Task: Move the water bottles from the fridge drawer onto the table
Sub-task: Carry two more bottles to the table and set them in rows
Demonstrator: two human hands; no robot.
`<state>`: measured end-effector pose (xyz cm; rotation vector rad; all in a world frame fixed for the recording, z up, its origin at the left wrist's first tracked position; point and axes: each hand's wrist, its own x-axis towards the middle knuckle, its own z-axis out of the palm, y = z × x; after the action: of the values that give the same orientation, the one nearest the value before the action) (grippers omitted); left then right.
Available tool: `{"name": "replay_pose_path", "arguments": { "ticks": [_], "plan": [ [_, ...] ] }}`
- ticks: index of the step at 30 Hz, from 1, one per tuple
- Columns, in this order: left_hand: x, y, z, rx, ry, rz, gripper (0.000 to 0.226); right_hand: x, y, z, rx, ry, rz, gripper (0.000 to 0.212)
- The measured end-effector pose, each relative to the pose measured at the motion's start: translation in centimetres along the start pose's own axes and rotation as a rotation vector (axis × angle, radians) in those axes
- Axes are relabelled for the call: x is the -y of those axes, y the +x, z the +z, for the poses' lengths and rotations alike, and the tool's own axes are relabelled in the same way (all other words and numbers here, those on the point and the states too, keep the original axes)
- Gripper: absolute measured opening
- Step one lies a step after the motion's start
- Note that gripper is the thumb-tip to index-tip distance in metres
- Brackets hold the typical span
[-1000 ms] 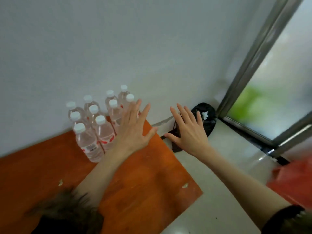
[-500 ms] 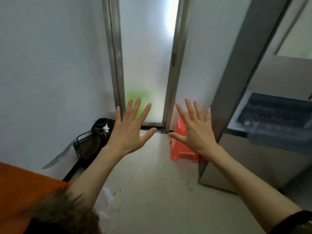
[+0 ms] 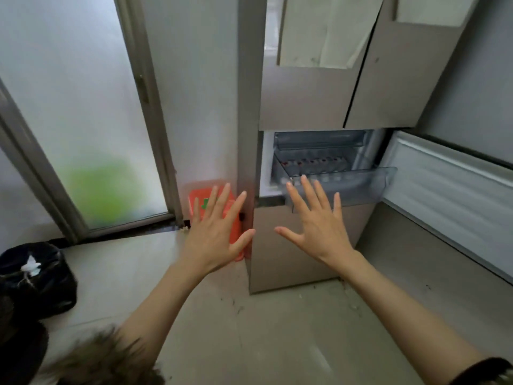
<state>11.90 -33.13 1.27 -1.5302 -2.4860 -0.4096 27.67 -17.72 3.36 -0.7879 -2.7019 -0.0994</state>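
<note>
Both hands empty, reaching for the pulled-out fridge drawer.

I have my left hand (image 3: 215,234) and right hand (image 3: 316,226) raised with fingers spread apart, holding nothing (free for the next grab, I judge). The clear plastic fridge drawer (image 3: 341,187) lies just beyond my right fingers; the small clear water bottles with white caps (image 3: 313,165) sit in a row inside it. An orange plastic stool (image 3: 236,232) shows behind my left fingers.

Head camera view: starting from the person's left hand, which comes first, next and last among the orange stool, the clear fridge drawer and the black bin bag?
From the left hand:
1. Orange stool, just behind the hand, beside the fridge.
2. Clear fridge drawer, off to the right, pulled open.
3. Black bin bag, far left on the floor.
</note>
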Motion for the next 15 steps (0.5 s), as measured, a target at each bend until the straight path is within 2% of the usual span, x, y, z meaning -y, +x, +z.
{"name": "replay_pose_path", "arguments": {
  "ticks": [9, 15],
  "plan": [
    [-3.8, 17.0, 7.8, 0.091, -0.068, 0.047, 0.070, -12.3, 10.1, 4.2, 0.121, -0.067, 0.098, 0.087],
    [-6.6, 25.1, 11.3, 0.168, -0.102, 0.089, 0.067, -19.0, 15.2, 6.9, 0.194, -0.042, 0.163, 0.083]
  ]
}}
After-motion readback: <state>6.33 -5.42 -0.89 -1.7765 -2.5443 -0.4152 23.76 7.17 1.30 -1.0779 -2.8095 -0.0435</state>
